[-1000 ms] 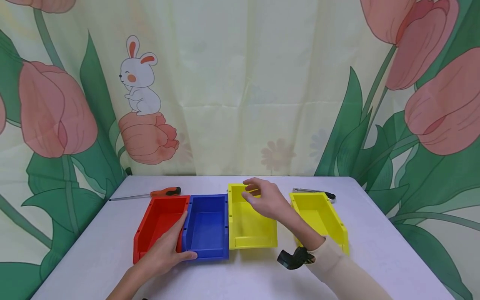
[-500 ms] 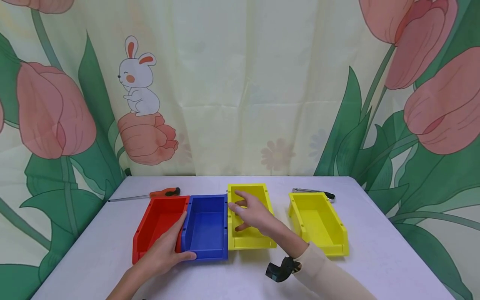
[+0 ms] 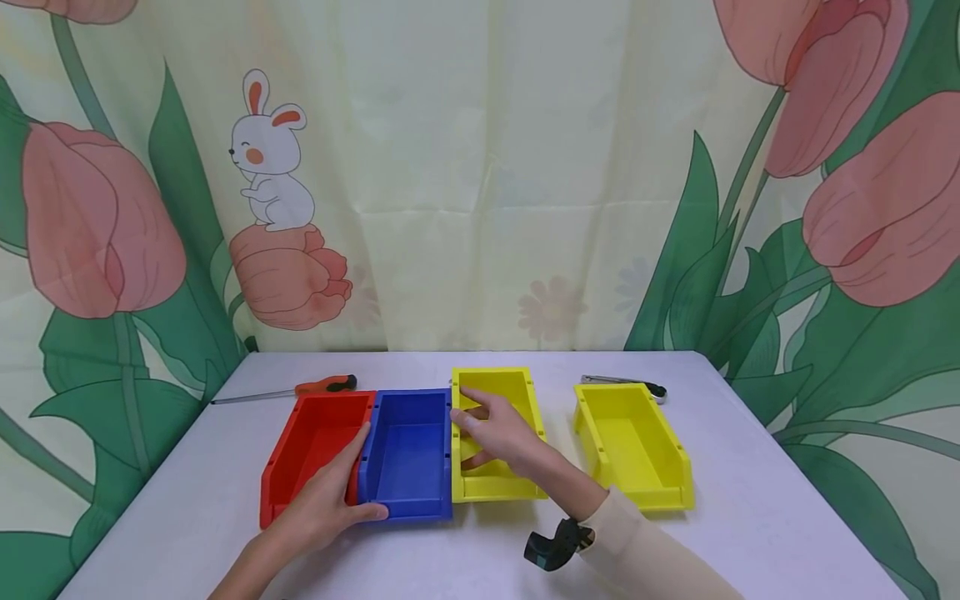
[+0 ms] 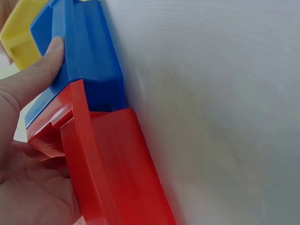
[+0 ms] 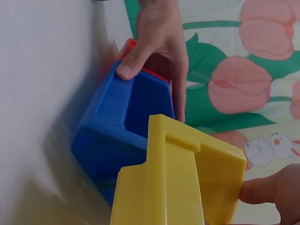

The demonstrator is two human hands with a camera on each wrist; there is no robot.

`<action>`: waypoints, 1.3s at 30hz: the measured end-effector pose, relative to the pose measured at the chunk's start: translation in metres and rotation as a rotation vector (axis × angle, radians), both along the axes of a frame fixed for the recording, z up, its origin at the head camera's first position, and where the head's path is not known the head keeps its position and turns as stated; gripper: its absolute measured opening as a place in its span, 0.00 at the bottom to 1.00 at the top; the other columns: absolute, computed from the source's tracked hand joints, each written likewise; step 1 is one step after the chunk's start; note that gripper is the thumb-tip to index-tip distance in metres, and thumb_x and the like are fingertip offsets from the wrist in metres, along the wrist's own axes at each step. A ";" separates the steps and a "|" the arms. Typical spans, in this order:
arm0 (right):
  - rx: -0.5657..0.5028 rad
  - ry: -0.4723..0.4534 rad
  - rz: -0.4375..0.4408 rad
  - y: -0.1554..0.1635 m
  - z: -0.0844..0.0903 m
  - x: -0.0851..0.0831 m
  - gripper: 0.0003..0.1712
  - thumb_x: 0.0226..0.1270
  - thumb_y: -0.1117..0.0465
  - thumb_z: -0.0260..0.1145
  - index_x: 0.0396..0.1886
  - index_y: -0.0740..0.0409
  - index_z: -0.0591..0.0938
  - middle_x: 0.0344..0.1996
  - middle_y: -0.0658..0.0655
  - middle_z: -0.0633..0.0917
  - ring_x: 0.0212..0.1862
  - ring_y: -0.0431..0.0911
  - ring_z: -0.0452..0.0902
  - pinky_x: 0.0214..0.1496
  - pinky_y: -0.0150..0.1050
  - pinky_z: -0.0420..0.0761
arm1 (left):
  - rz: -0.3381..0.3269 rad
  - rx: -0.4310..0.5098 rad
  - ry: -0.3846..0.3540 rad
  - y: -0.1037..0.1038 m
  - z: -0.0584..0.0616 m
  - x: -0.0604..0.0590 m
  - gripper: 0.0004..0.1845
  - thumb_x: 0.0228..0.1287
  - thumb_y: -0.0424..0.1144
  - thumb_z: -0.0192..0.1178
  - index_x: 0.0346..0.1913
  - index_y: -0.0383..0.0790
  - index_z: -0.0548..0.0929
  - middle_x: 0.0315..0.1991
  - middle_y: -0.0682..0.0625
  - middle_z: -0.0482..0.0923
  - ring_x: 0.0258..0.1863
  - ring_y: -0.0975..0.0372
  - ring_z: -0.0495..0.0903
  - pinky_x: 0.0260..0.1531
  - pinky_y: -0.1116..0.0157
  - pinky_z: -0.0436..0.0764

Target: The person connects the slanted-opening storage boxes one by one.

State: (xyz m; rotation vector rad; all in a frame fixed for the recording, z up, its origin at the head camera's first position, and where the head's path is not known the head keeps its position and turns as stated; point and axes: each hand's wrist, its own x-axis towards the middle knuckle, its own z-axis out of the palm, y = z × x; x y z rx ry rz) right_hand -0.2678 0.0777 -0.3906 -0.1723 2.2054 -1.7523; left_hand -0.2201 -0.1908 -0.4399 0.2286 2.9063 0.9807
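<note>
In the head view, my left hand (image 3: 321, 497) grips the blue bin (image 3: 411, 458) at its front left corner. Its thumb lies on the blue front rim, and its fingers run along the wall shared with the red bin (image 3: 281, 467). My right hand (image 3: 498, 433) reaches over the middle yellow bin (image 3: 517, 387), fingers spread and fairly straight inside it, thumb at its left rim beside the blue bin. The right wrist view shows a digit against the yellow wall (image 5: 218, 178); the others are hidden. Red, blue and yellow bins stand side by side, the yellow set slightly farther back.
A second yellow bin (image 3: 637, 450) stands apart on the right. Behind it lies a ratchet-like metal tool (image 3: 626, 385) with a dark end. A screwdriver (image 3: 322, 386) with an orange and black handle lies behind the red bin. A printed curtain (image 3: 450, 208) hangs beyond the white table.
My right hand has come down and left from above the middle yellow bin, into it and to its left rim. The left hand keeps its place on the blue bin.
</note>
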 end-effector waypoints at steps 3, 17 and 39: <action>0.001 -0.001 -0.001 -0.001 0.000 0.001 0.36 0.83 0.54 0.61 0.85 0.51 0.62 0.71 0.67 0.79 0.62 0.56 0.84 0.39 0.49 0.93 | 0.000 -0.003 0.001 0.000 -0.001 0.000 0.68 0.48 0.49 0.84 0.87 0.45 0.50 0.82 0.38 0.62 0.76 0.37 0.69 0.60 0.39 0.85; 0.000 -0.009 -0.016 -0.004 -0.003 0.001 0.38 0.82 0.54 0.63 0.85 0.51 0.63 0.69 0.68 0.81 0.59 0.55 0.86 0.38 0.49 0.93 | -0.006 -0.013 -0.002 -0.001 -0.001 0.001 0.68 0.48 0.49 0.84 0.87 0.45 0.50 0.83 0.38 0.61 0.77 0.37 0.68 0.60 0.39 0.85; -0.009 -0.021 -0.041 -0.003 -0.017 -0.003 0.36 0.81 0.54 0.64 0.83 0.52 0.66 0.65 0.67 0.84 0.56 0.54 0.88 0.37 0.48 0.93 | -0.016 -0.012 0.011 -0.001 0.000 0.000 0.68 0.49 0.50 0.84 0.87 0.46 0.49 0.84 0.39 0.59 0.78 0.37 0.67 0.61 0.39 0.85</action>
